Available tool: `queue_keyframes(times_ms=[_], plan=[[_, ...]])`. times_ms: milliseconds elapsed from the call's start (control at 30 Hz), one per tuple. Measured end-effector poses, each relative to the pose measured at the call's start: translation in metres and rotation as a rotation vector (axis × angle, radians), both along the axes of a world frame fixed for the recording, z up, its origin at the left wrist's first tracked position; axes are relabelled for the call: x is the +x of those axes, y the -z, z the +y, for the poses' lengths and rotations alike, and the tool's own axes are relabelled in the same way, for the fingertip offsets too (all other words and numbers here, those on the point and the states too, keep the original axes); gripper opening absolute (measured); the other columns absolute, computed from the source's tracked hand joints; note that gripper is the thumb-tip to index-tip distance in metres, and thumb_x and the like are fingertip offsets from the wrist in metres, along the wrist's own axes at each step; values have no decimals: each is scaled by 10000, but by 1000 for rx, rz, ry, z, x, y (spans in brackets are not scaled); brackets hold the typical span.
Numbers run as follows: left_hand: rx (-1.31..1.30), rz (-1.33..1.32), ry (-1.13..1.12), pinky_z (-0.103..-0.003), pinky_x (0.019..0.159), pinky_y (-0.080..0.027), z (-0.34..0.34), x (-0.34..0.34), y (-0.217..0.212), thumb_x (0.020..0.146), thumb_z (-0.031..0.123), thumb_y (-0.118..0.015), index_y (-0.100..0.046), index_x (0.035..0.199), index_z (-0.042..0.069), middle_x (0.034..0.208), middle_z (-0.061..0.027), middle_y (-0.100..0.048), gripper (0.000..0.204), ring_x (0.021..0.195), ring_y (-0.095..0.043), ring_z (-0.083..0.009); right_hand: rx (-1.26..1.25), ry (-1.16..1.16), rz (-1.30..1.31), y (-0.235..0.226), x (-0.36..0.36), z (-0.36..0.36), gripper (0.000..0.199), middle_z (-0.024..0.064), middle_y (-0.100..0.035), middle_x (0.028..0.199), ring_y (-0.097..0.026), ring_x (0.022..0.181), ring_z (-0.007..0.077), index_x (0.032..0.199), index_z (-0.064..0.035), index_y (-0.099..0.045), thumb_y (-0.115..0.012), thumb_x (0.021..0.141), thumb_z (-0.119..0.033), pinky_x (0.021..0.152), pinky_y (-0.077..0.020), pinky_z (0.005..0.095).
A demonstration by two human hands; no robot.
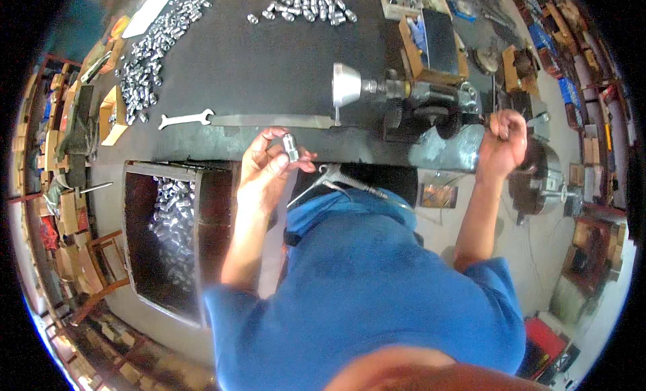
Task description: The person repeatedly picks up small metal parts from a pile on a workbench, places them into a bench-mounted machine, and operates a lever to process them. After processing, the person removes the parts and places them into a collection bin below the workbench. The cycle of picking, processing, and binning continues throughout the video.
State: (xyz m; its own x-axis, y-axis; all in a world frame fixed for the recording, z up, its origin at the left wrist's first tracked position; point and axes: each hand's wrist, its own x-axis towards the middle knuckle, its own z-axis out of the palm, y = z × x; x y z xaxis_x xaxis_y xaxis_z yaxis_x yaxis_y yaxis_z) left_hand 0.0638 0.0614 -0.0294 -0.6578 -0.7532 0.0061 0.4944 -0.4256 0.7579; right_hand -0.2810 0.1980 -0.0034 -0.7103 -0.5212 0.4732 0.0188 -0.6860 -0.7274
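Observation:
Between the thumb and fingers of my left hand [264,159] is a small shiny metal fitting [291,147], cylindrical and tilted, held just in front of the bench edge. My right hand [505,137] is curled at the right end of a dark bench machine [431,108], closed round its handle; the fingers hide most of that handle. A silvery cone-shaped head [346,85] sticks out of the machine's left end. On the bench left of it lie an open-ended wrench [186,119] and a long flat metal bar [269,121].
Loose fittings form a long pile [151,61] at the bench's left and a smaller pile [306,4] at the back. Below left, an open drawer [200,256] holds many more. Wooden boxes [434,71] stand behind the machine. Tools [336,179] rest near my waist.

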Motion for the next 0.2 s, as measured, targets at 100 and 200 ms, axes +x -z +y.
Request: queue_keyframes(times_ms=[100,200], plan=[[51,18,27,-503,892,-392,14,-2,3,770,120,-602,-390,1140,7,883,-225,-564,441,745,-615,-309,81,27,-149,27,14,39,274,59,-451,741,-336,590,100,855,44,-532,-534,713,-191,560,-313,235],[43,24,100,-515,909,-374,17,-4,6,782,144,-600,-381,1160,21,954,-240,-559,453,812,-609,-335,526,352,197,51,18,57,386,147,-558,928,-519,784,192,968,86,-538,-520,687,-179,755,-428,339]])
